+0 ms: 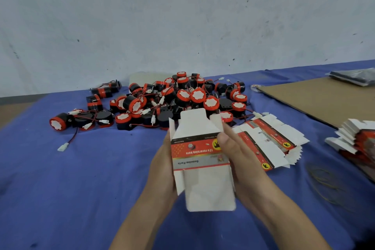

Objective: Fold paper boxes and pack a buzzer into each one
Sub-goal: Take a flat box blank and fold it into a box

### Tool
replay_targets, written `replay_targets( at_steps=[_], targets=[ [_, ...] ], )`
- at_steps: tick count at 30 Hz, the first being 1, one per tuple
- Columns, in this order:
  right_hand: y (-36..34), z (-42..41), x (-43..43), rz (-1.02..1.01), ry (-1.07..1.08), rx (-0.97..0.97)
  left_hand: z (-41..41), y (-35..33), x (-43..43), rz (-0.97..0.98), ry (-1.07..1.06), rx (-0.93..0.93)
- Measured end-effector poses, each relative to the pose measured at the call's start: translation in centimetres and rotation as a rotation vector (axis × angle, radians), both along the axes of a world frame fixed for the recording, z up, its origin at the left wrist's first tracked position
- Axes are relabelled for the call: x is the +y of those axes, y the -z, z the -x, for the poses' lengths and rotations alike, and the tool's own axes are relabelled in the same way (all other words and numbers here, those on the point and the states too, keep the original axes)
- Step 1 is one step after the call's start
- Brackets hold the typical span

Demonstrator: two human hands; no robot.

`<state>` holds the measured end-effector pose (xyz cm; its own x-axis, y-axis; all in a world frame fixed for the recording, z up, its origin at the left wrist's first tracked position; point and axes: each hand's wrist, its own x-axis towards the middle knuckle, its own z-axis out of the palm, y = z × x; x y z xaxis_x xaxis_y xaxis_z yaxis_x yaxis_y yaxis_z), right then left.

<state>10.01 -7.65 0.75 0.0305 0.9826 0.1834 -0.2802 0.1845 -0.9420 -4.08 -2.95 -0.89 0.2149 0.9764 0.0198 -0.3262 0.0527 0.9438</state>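
Note:
I hold one red, grey and white paper box [199, 156] above the blue cloth, partly opened up, with its white flaps loose at the far and near ends. My left hand [162, 165] grips its left side. My right hand [236, 148] grips its right side, thumb pressed on the red printed face. Behind the box lies a heap of black buzzers with red caps [182, 99] and red and black wires. Flat unfolded boxes [267, 142] lie fanned out just right of my right hand.
A second stack of flat boxes [357, 138] sits at the right edge. A brown cardboard sheet [316, 97] lies at the back right with a dark plastic bag [355, 76] on it. Rubber bands [324, 182] lie on the blue cloth [81, 178]. A white wall stands behind.

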Motion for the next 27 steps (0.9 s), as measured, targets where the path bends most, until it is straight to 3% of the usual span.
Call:
replay_targets(
  at_steps=[5, 10, 13, 15, 18, 21, 27],
  targets=[
    [-0.2, -0.1, -0.9, 0.001, -0.171, 0.079, -0.1, -0.1, -0.1, -0.345, -0.166, 0.434],
    [-0.5, -0.2, -0.5, -0.037, 0.05, -0.096, 0.7, -0.7, -0.1, -0.341, -0.276, 0.382],
    [0.0, -0.2, 0.1, -0.136, 0.19, -0.119, 0.6, -1.2, -0.3, -0.279, -0.175, 0.228],
    [0.8, 0.6, 0.3, -0.211, 0.217, -0.17, 0.0, -1.3, -0.8, -0.243, -0.047, 0.18],
    [2.3, 2.0, 0.3, -0.272, 0.23, -0.416, -1.1, -1.1, -2.1, -0.274, 0.063, 0.195],
    [2.7, 2.4, 0.3, -0.304, 0.243, -0.589, -1.4, -0.7, -2.5, -0.29, 0.038, 0.179],
    [2.1, 2.4, 0.1, -0.445, 0.314, -0.673, -1.0, -0.8, -2.5, -0.309, -0.005, 0.098]
  ],
)
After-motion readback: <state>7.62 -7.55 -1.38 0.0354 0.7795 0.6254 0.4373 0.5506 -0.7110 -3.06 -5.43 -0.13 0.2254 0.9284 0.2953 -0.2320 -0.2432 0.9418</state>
